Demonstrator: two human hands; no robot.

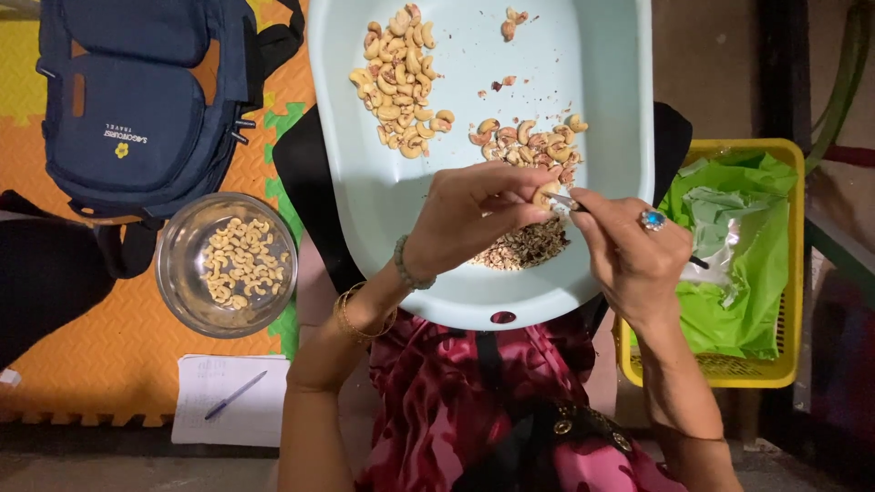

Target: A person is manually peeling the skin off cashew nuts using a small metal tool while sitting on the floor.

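A pale blue tray (602,55) rests on my lap. My left hand (474,214) pinches a single cashew nut (545,193) over the tray's near part. Close against it, my right hand (629,251), with a blue-stone ring, grips a small knife (567,201) whose blade touches that nut. Under the hands lies a heap of brown skin scraps (529,248). Unpeeled cashews (529,141) sit just beyond the hands, and a pile of pale peeled cashews (401,77) lies at the tray's far left.
A glass bowl (173,273) with peeled cashews stands on the orange foam mat (91,346) at left. A navy backpack (137,100) lies beyond it. A notepad with a pen (223,401) is near my left elbow. A yellow basket (788,273) with green plastic sits at right.
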